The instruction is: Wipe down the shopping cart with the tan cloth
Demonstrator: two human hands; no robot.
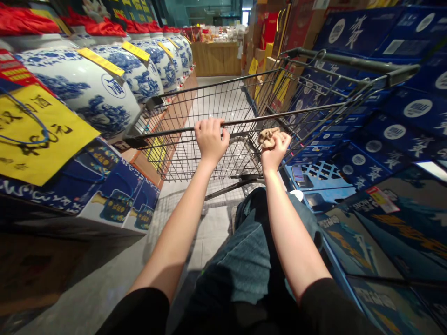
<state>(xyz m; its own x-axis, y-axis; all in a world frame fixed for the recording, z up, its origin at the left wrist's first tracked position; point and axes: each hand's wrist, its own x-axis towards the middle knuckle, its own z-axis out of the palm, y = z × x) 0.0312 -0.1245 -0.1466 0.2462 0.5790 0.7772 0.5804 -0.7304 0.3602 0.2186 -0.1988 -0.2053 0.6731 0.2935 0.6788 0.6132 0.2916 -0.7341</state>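
A dark wire shopping cart (237, 100) stands sideways across the aisle before me, its handlebar to the right. My left hand (211, 142) is closed over the top rail of the cart's near side, fingers bent over the bar. Lower and to the right, my right hand (275, 151) grips a crumpled beige-brown cloth (268, 137) against the near side mesh. No goods show in the basket.
Blue-and-white porcelain jars (91, 86) with red cloth tops line a ledge on the left, near a yellow price sign (38, 135). Stacked blue beer cartons (415, 109) and a blue pallet (328, 179) flank the right. A wooden counter (216, 59) closes the far end.
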